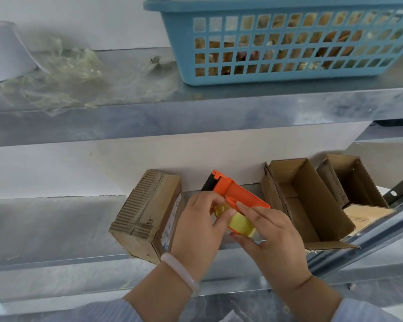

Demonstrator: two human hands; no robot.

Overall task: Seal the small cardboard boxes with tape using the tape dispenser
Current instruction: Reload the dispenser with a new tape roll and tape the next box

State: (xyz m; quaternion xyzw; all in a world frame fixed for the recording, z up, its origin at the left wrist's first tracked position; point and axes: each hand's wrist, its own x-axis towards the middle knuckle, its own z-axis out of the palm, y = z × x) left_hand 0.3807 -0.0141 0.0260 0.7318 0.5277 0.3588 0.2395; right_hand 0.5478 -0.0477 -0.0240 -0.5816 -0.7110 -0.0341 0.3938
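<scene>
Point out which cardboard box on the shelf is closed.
The leftmost box, beside the left hand: its flaps are folded shut, while the middle box and right box gape open.

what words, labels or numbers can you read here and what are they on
Nothing here can be read.
On the closed cardboard box, a white label: print and a blue mark, too blurred to read.
On the tape dispenser, open boxes and blue basket: no writing visible.
</scene>
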